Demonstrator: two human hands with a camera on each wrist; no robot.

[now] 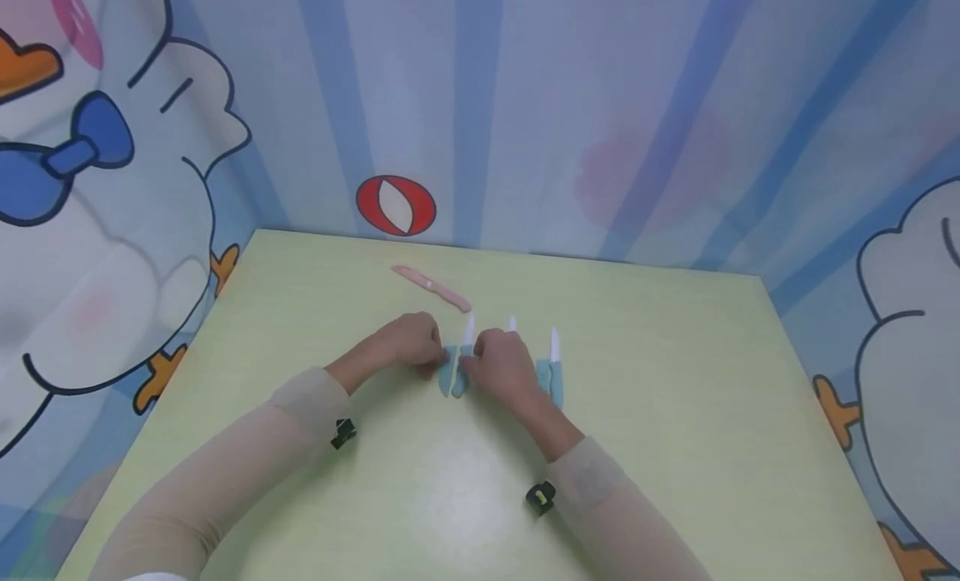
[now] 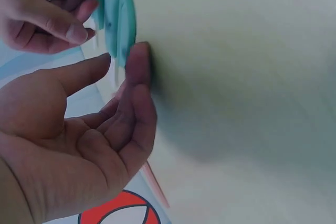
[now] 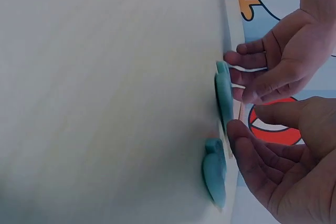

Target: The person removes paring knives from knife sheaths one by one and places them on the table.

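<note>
A small knife with a teal handle [image 1: 460,384] and white blade [image 1: 469,329] lies on the table, blade pointing away. Just left of it lies a flat teal piece [image 1: 447,373], almost parallel. My left hand [image 1: 412,341] touches this teal piece from the left with bent, loose fingers; in the left wrist view thumb and fingertips stand apart near its end. From the right, my right hand [image 1: 504,363] has its fingertips at the knife's handle, thumb held away in the right wrist view. Another white blade tip [image 1: 512,323] shows behind that hand, its handle hidden.
Right of my right hand lie a second teal-handled knife [image 1: 557,384] and a teal piece [image 1: 543,372] close beside it. A pink knife [image 1: 431,287] lies slantwise farther back. The pale table [image 1: 675,448] ends at a printed cloth backdrop [image 1: 525,131].
</note>
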